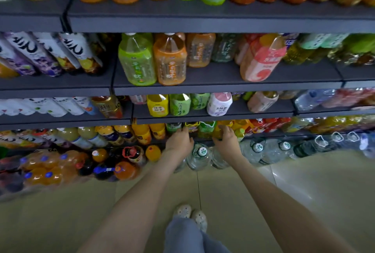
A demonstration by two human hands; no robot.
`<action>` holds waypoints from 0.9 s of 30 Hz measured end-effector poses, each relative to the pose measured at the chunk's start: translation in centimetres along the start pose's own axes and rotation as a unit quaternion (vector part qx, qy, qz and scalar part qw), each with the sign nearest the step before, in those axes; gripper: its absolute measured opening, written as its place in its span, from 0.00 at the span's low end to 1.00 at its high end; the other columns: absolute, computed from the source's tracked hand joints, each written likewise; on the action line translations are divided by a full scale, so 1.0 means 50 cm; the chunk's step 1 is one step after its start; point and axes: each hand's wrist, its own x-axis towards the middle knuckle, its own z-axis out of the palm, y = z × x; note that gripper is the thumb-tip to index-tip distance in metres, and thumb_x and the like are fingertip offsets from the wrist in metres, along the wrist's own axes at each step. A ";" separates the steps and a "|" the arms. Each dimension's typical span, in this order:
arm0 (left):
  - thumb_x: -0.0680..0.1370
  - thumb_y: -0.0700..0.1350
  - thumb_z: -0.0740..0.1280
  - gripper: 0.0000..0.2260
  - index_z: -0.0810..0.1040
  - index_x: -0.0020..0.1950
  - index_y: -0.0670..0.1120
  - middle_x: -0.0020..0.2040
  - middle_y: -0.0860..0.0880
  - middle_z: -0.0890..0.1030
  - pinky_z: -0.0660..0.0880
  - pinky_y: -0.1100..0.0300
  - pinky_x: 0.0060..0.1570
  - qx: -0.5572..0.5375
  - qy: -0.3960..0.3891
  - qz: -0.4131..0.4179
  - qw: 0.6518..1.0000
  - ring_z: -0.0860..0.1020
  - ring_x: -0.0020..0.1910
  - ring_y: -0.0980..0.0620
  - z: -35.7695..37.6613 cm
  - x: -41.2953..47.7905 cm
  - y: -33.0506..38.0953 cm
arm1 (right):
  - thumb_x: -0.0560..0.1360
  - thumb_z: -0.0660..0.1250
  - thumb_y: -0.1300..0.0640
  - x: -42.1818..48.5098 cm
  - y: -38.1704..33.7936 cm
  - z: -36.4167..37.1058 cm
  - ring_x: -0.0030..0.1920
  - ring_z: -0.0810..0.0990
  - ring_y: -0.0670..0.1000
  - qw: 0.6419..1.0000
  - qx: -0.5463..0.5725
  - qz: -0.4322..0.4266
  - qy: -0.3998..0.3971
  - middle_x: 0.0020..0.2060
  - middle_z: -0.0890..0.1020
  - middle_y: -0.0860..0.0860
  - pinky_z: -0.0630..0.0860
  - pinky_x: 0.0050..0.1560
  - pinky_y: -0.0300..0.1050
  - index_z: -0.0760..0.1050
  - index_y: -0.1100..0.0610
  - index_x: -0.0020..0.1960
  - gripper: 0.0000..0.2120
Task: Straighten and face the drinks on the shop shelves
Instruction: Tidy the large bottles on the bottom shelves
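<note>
Left hand (pixel 179 140): reaches a green bottle (pixel 172 127) at the low shelf's (pixel 203 139) front edge; we cannot tell its grip.
Right hand (pixel 227 139): curled round our orange bottle (pixel 218 132) nearby.

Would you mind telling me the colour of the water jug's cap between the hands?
The cap is white with green, clearest in the head view.

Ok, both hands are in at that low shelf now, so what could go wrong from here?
1. The right hand seems to grip an orange bottle in a tightly packed row; pulling it could tip neighbours onto the water jugs below.
2. The shelf edge sits just above it and the left hand; a lifted bottle could strike it.
3. The pink bottle two shelves up already leans and might fall if the unit is jolted.
</note>
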 end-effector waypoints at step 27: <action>0.79 0.49 0.61 0.22 0.61 0.71 0.45 0.65 0.41 0.71 0.72 0.49 0.54 -0.048 0.019 -0.066 0.996 0.72 0.62 0.40 0.243 0.122 0.598 | 0.75 0.66 0.62 0.203 0.492 -0.410 0.58 0.73 0.60 0.999 0.033 -0.011 -0.020 0.58 0.73 0.59 0.67 0.49 0.43 0.68 0.63 0.65 0.19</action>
